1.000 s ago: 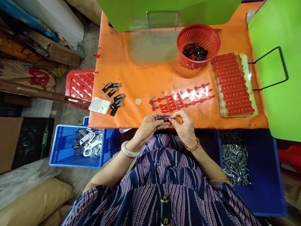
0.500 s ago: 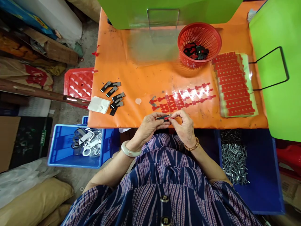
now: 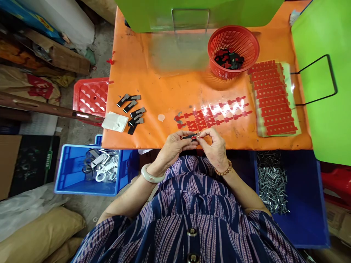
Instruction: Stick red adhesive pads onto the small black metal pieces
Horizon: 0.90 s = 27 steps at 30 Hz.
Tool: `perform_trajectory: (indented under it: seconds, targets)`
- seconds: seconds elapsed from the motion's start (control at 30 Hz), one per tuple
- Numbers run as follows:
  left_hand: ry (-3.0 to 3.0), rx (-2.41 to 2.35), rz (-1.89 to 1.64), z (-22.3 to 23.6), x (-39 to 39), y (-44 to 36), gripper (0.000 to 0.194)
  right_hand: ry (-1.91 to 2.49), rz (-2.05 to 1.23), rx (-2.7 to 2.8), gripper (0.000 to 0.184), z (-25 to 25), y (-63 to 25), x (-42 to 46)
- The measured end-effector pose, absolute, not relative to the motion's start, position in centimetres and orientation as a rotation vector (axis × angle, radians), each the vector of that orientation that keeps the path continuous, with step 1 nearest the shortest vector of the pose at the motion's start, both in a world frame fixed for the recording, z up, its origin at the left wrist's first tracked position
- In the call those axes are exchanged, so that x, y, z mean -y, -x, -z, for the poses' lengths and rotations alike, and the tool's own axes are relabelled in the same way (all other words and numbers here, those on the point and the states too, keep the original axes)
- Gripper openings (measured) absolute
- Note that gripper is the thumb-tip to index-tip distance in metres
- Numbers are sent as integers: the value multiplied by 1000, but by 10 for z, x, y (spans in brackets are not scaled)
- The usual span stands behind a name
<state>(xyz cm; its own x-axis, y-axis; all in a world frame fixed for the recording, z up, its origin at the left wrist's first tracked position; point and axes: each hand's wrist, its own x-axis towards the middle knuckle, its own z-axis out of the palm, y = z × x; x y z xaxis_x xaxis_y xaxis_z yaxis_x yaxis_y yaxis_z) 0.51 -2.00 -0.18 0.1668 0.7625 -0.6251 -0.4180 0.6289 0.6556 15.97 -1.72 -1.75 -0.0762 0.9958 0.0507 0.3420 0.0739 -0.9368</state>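
My left hand [image 3: 177, 144] is closed around a small flat black metal piece [image 3: 188, 137] at the table's front edge. My right hand [image 3: 213, 146] pinches at the right end of that piece, where a bit of red shows; its fingertips hide most of the red part. Just beyond my hands lie red cut-out stickers [image 3: 201, 118] in rows on a clear sheet. Several similar black pieces with grey ends [image 3: 135, 115] lie in a loose group to the left.
A red mesh basket [image 3: 256, 49] holds black and red pieces. Red sticker sheets [image 3: 274, 106] are stacked at the right. A blue bin [image 3: 61, 171] with metal parts stands lower left, a dark blue bin [image 3: 307, 219] with metal pins lower right. Green boards [image 3: 329, 128] border the orange table [image 3: 131, 58].
Both hands stay almost in place, with fingers still on the black metal piece. The view has shifted very slightly.
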Motion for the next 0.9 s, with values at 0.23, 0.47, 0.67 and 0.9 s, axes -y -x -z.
perform_trajectory:
  seconds: [0.23,0.47,0.67,0.9]
  targets:
    - [-430,-1196,-926,6,21,-9,24,1364,-1021,1548,10,18,-157,16]
    - [-638,-1357,-1003,7,23,-11,20,1387,-1047,1528,8,23,-152,19]
    - [-757,-1457,-1050,4,23,-11,15,1371,-994,1537,8,20,-148,21]
    - [-689,-1415,-1014,7,24,-5,19,1375,-1155,1476,6,21,-150,16]
